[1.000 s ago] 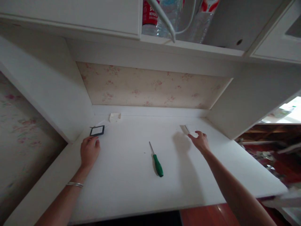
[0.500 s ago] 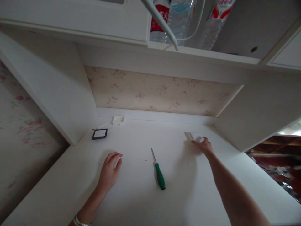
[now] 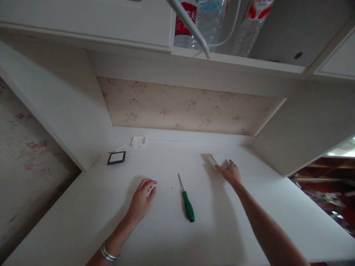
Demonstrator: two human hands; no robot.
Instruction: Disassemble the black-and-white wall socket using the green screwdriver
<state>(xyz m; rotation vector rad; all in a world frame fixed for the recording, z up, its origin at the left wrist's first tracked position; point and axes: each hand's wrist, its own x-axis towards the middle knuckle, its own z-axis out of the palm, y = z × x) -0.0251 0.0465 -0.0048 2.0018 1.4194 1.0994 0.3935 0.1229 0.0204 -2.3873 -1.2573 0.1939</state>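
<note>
My right hand [image 3: 229, 173] grips a small flat white box [image 3: 219, 160] at its near right side, towards the back right of the white desk. Whether the box touches the surface I cannot tell. My left hand [image 3: 142, 197] hovers over the desk with nothing in it, fingers gently curved and the thumb apart. Between both hands lies a screwdriver [image 3: 188, 205] with a green handle, its metal shaft pointing to the back. A tiny dark speck [image 3: 172, 188] is beside the shaft.
At the back left lie a black-framed rectangular piece [image 3: 116, 157] and a small open white plastic casing [image 3: 138, 141]. Overhead, a cabinet shelf [image 3: 238, 63] holds several plastic bottles [image 3: 210, 22], and a pale rod-like arm [image 3: 191, 26] hangs in front. Side panels [image 3: 305, 125] close in the desk.
My right hand has moved left with the white box, which now shows its top and side. My left hand has shifted right, closer to the screwdriver. The screwdriver stays put.
</note>
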